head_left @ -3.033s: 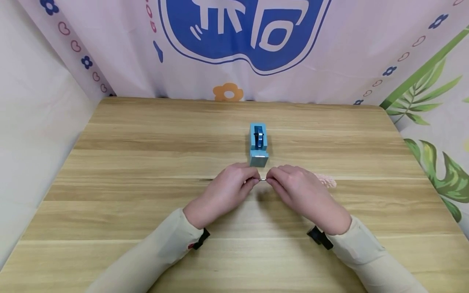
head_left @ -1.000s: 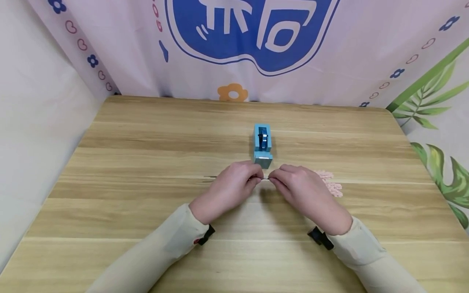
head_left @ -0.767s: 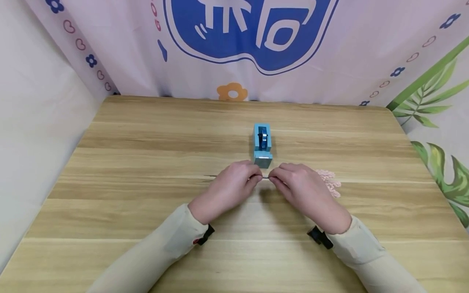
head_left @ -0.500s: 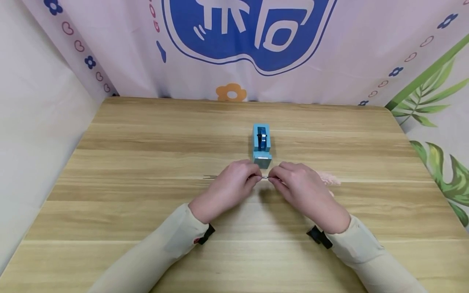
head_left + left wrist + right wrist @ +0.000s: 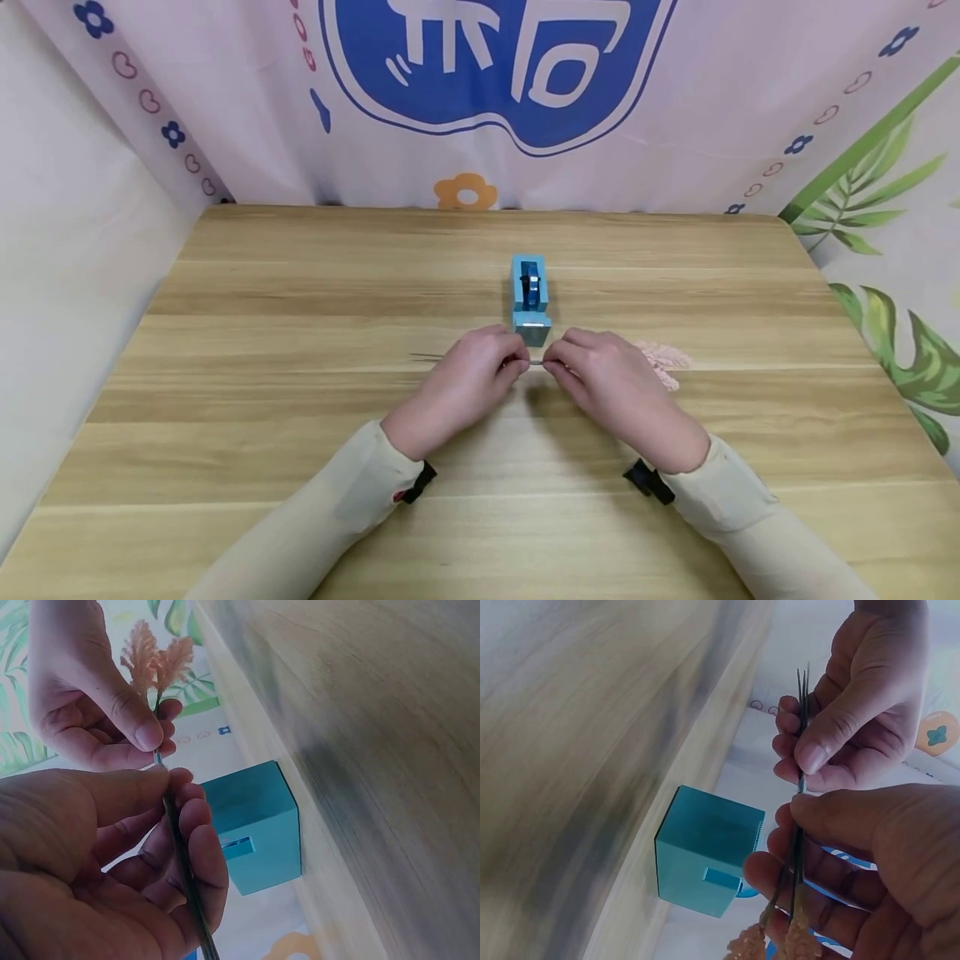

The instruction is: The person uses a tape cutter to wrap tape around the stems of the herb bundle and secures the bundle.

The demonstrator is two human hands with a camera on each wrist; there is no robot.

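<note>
A small bunch of artificial flower stems (image 5: 803, 694) is held level between both hands, just above the table. Fluffy pink flower heads (image 5: 663, 358) stick out beyond the right hand, and thin dark stem ends (image 5: 426, 357) beyond the left. My left hand (image 5: 480, 367) pinches the stems between thumb and fingers. Close beside it, my right hand (image 5: 607, 375) pinches them nearer the heads. In the short gap between the thumbs, a pale shiny band (image 5: 158, 757) shows on the stems; it looks like clear tape. Directly behind the hands stands a blue tape dispenser (image 5: 530, 300) with a roll in it.
The wood-grain table (image 5: 300, 292) reaches back to a printed curtain (image 5: 247, 108) along its far edge. Plain white cloth (image 5: 67, 250) hangs at the left, and leaf-patterned cloth (image 5: 900, 333) at the right. A dark wrist camera (image 5: 649, 482) sits below the right sleeve.
The pink heads and the stem ends have turned about the stems' length, spreading and closing up as the bunch rolls in the fingers. Both hands stay in nearly the same place; the head view shifts slightly.
</note>
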